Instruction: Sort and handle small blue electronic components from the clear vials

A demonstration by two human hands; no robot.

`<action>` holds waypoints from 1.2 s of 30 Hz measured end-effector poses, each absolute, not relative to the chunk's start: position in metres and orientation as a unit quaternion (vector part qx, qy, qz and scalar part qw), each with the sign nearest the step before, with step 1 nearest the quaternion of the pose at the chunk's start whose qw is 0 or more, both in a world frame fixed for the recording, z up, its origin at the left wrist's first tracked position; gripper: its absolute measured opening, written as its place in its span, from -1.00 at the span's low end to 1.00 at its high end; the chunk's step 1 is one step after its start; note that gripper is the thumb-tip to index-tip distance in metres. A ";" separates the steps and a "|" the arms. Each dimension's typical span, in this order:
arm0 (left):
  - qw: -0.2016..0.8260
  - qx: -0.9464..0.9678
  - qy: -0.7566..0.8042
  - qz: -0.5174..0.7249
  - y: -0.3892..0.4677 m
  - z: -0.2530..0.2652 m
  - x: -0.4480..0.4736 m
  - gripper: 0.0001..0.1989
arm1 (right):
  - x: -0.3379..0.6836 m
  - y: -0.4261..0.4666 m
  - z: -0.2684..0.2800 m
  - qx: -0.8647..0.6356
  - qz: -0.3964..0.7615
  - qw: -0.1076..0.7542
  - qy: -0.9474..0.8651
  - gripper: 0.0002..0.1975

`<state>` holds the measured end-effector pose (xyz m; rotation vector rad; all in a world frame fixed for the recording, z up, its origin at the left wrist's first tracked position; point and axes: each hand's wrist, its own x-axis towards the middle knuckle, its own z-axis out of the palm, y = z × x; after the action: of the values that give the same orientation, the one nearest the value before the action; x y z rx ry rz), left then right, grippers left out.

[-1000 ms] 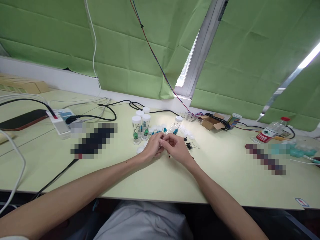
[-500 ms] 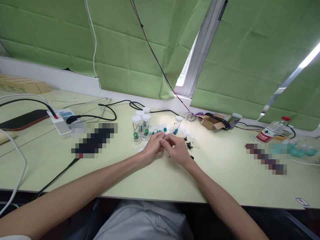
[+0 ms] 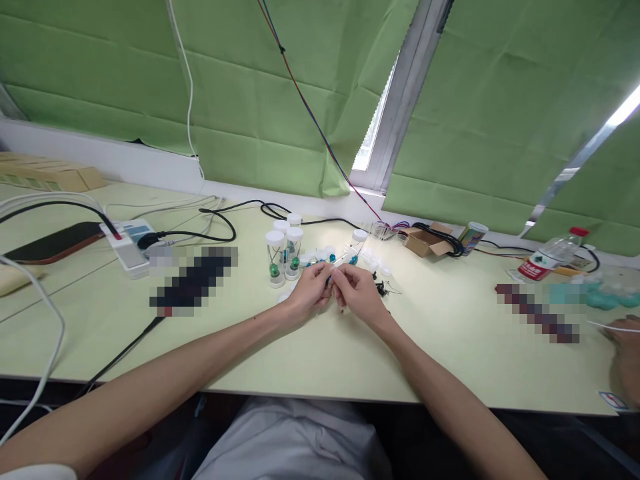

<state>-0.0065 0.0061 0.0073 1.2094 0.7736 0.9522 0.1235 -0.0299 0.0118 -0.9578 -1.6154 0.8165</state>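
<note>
My left hand (image 3: 311,291) and my right hand (image 3: 358,291) meet over the table, fingertips pinched close together. Whatever small thing they hold is mostly covered by the fingers; a bit of blue shows between them. Just left of my left hand stand several clear tubes (image 3: 275,259) with white caps, green and blue beads and dark wires inside. Behind my fingers lie small blue pieces (image 3: 332,258) and white caps (image 3: 371,260). One more capped tube (image 3: 359,244) is beyond my right hand. Small black parts (image 3: 381,288) lie to the right of it.
A power strip (image 3: 127,250) with cables and a blurred dark object (image 3: 195,280) are on the left. A cardboard box (image 3: 427,241), a can (image 3: 473,237) and a red-capped bottle (image 3: 550,257) stand at the back right. Another person's hand (image 3: 627,357) rests at the right edge.
My right hand's fingers have shifted and drawn in more tightly against the left fingertips. Another person's hand has come into view at the right edge.
</note>
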 end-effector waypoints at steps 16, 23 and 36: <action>0.674 0.502 0.342 0.421 0.011 0.000 -0.006 -0.76 | 0.122 -0.026 0.015 -0.342 0.457 0.521 -0.634 -0.65; 0.680 0.488 0.346 0.424 0.007 0.006 -0.007 -0.84 | 0.124 -0.026 0.015 -0.313 0.482 0.519 -0.633 -0.68; 0.691 0.487 0.345 0.409 0.008 0.008 -0.008 -0.81 | 0.125 -0.026 0.015 -0.333 0.457 0.511 -0.648 -0.75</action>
<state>-0.0084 0.0077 0.0076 1.0881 0.7710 0.9139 0.1248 -0.0264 0.0148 -0.8026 -1.5594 1.0995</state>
